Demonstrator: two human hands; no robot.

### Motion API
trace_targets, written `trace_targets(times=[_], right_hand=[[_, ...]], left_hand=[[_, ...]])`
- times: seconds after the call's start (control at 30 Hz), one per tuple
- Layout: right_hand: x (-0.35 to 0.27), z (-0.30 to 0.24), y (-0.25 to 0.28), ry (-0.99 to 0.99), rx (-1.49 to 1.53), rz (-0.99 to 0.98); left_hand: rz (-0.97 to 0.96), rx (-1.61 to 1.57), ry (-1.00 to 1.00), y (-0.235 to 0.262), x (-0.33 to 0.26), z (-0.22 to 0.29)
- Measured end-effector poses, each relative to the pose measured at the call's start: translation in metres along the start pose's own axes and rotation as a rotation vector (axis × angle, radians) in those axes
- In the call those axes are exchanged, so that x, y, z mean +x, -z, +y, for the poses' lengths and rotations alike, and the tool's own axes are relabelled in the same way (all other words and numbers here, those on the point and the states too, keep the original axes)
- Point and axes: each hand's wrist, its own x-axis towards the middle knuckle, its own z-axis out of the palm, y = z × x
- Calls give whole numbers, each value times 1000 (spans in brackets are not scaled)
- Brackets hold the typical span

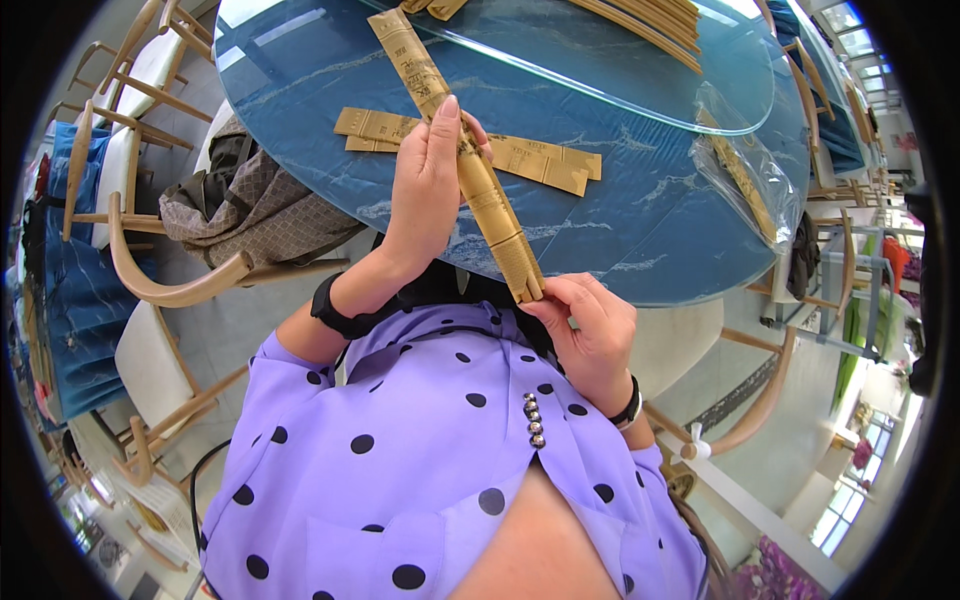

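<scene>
A long, narrow gold cardboard box (492, 208) with dark printing slants across the front of the table. My left hand (428, 182) is closed around its middle, thumb lying along the top side. At the near end, where small flaps show, the fingertips of my right hand (590, 328) pinch the edge. Beneath and beyond the held box, flat gold cartons (545, 162) lie crossed on the blue marbled tabletop (340, 190). The inside of the held box is hidden.
A clear glass turntable (560, 72) covers the far part of the table, with a stack of gold cartons (645, 28) there. On the right lies a clear plastic bag (748, 185) around a gold strip. A wooden chair (185, 290) with a checked grey-brown cloth item (265, 200) stands left.
</scene>
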Motion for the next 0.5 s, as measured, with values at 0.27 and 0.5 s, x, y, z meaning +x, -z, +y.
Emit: trace_targets(times=[0.27,0.5], right_hand=[[-1,-4,1,212,-199,82],[3,-2,4,312,-223,4]], left_hand=[[-58,138,-16,1,-2,-4],[-109,104,31,4,1,-2]])
